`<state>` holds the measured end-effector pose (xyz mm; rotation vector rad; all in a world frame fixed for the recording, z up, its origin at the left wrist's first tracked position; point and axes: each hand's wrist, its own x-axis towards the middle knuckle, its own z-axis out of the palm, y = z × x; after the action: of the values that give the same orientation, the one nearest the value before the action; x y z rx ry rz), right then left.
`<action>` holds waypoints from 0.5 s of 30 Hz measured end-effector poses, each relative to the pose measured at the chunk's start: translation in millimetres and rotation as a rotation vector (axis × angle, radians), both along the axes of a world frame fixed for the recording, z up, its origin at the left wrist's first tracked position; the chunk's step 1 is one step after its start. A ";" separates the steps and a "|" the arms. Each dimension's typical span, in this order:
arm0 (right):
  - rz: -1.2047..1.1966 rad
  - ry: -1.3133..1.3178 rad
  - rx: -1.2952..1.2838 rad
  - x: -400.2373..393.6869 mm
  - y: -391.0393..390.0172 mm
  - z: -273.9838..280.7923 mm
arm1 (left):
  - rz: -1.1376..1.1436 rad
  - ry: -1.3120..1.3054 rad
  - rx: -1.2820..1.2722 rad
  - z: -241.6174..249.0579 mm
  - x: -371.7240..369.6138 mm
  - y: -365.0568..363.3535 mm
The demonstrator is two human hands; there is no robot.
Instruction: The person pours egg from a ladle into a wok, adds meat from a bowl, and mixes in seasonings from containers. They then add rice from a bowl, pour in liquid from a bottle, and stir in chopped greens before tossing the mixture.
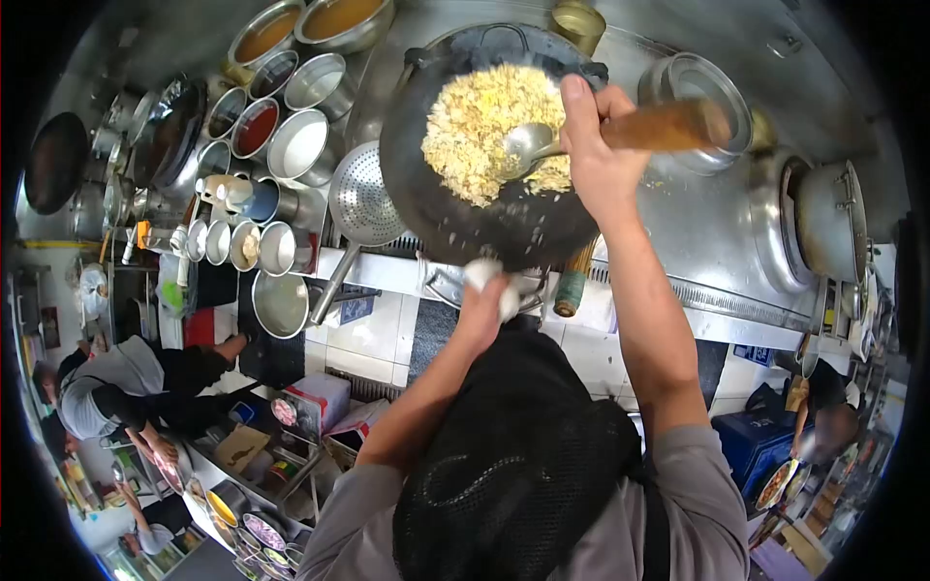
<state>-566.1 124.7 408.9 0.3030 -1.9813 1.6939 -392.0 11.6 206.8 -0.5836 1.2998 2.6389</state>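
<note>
Black mesh cap (513, 474) sits closest, just below the wok (465, 228). Yellowish, rice-like food (475, 121) lies inside the wok. The right hand (603, 145) grips the wooden-handled ladle (668, 126), its bowl in that food; the left hand (481, 308) is closed on a white cloth (481, 274) at the wok's near rim. Leftward, a perforated strainer (365, 198) lies near 4 small cups (218, 242) in a row; a steel pot (831, 221) stands on the worktop (722, 247), far right.

In use 1 wok (403, 160), 1 ladle (525, 142); beside, 1 strainer (364, 201); approx. 3 co-workers (111, 378), blurry bkgd.
</note>
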 end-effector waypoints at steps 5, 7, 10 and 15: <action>0.110 0.019 0.051 78.7 16.2 32.8 | -0.020 -0.255 0.149 104.5 21.3 -12.0; 0.188 0.033 -0.006 87.2 10.0 14.5 | 0.017 -0.301 0.112 156.8 -36.5 -0.9; -0.047 -0.131 -0.009 15.3 -9.2 -16.4 | 0.021 -0.215 0.122 68.6 -43.1 8.4; 0.044 0.161 -0.386 -6.5 20.6 97.0 | 0.040 -0.054 0.003 29.9 12.0 -2.6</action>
<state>-572.7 145.3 505.8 0.3312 -1.5048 1.9664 -380.0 9.0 236.6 -0.6827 1.2817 2.6366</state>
